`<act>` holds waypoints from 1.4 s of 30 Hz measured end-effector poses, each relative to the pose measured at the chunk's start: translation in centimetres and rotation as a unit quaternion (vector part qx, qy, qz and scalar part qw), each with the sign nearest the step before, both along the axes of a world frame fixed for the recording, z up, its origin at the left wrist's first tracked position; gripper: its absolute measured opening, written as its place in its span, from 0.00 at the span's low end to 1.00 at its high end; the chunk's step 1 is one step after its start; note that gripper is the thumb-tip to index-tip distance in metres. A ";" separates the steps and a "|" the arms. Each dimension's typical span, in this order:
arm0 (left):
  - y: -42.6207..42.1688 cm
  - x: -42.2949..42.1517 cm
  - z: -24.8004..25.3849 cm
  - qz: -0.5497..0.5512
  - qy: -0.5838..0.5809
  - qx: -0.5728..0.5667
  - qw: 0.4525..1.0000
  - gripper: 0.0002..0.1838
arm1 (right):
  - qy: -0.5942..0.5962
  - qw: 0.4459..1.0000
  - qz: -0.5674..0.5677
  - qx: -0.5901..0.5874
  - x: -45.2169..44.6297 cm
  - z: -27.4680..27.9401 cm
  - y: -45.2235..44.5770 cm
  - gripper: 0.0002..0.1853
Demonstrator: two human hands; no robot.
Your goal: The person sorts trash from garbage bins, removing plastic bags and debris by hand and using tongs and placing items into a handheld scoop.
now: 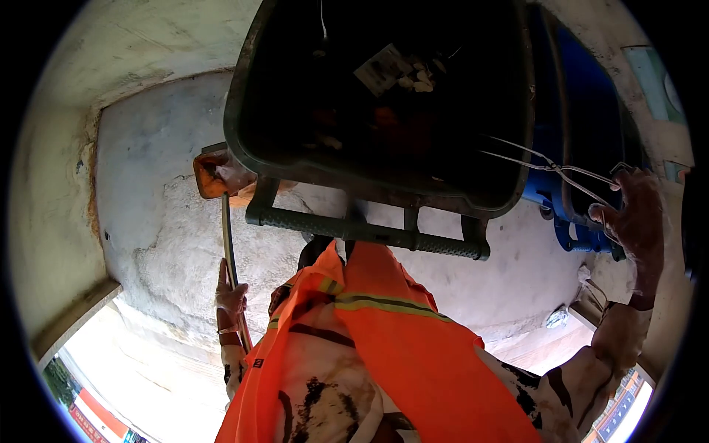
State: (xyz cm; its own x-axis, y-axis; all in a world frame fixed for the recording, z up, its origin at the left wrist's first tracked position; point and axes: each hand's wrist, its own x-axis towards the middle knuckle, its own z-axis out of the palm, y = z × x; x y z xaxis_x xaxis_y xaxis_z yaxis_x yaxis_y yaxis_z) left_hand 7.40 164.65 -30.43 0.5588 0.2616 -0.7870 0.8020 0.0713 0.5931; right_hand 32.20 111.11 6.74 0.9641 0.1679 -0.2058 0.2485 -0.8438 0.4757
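Note:
My left hand [232,297], in a clear plastic glove, is closed around the long handle of an orange dustpan [209,181]. Something pale and crumpled lies in the pan, beside the left corner of a dark wheeled bin [347,181]. At the right, my gloved right hand [636,210] grips metal tongs [555,168] by their loop handles. Their tips reach over the bin's right rim, with nothing visible between them. Inside the bin, a printed packet [380,69] and small white scraps [418,80] show; much of the interior is too dark to make out.
A blue wheeled bin [538,111] stands to the right of the dark one. The dark bin's handle bar [369,232] sticks out toward my body. Stained concrete floor [177,244] lies below, with a wall [55,184] at the left.

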 end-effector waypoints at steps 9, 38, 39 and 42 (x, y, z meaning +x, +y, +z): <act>0.5 -1.4 -0.4 0.023 -0.009 -0.004 1.000 0.46 | -0.130 0.955 0.161 0.214 6.1 -11.3 -1.7 0.15; 1.6 -3.7 -1.5 0.068 0.015 0.019 0.997 0.46 | 0.114 0.971 0.188 -0.099 3.5 -10.4 8.7 0.09; 1.5 -3.5 -1.8 0.073 0.019 0.022 0.997 0.46 | 0.116 0.971 0.186 -0.100 2.5 -10.0 7.9 0.09; 1.5 -3.2 -1.8 0.073 0.006 0.004 0.997 0.46 | 0.115 0.976 0.152 -0.109 0.8 -9.9 4.9 0.11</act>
State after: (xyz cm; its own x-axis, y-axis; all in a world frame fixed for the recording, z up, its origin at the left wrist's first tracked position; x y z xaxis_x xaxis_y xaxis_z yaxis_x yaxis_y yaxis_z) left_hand 4.22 166.19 -32.21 0.5051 0.3464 -0.7905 0.7899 0.1835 0.5851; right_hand 32.95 115.99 -3.19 0.8007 0.3680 -0.4727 0.5929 -0.5995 0.5377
